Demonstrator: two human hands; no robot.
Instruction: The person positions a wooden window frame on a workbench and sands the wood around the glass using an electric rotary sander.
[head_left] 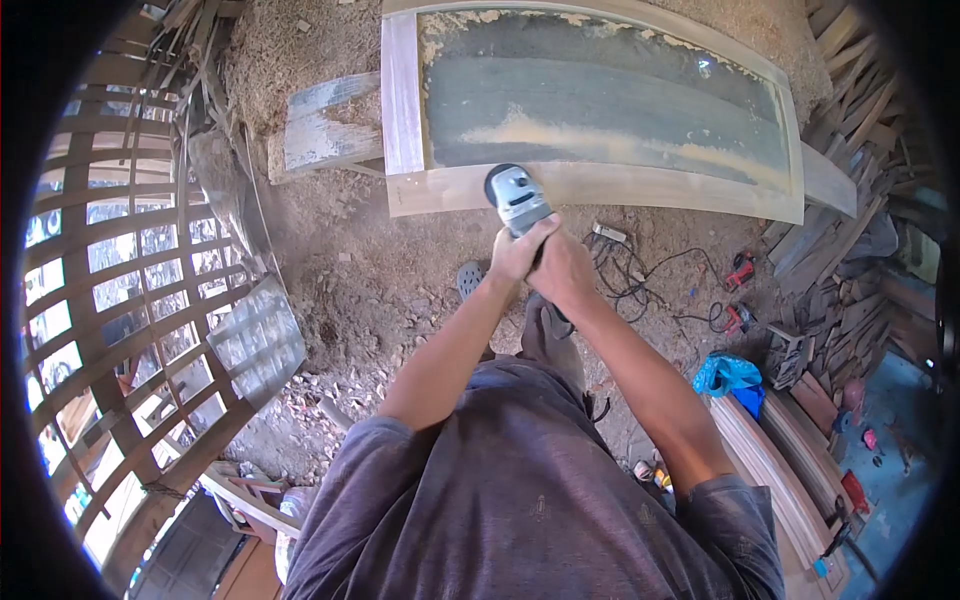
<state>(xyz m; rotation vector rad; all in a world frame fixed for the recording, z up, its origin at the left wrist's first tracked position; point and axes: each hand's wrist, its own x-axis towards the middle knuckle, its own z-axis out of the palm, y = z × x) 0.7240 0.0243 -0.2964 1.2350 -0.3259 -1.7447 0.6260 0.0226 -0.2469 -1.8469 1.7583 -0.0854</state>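
Note:
Both my hands are wrapped around a grey angle grinder [520, 200], one beside the other on its body. My left hand [514, 256] grips its left side, and my right hand [562, 264] closes over the rear from the right. The grinder's dark round head is over the near rail of a wooden framed panel [600, 190]; whether the disc touches the wood I cannot tell. Inside the frame is a dark greenish surface [590, 95] with sawdust scattered along its edges and near side.
Black cables and a white power strip [610, 232] lie on the dirt at right, near a red power tool [740, 272]. Wood scraps [850, 250] are piled far right. A slatted wooden lattice [120, 260] stands left. Long boards [770, 470] lie lower right.

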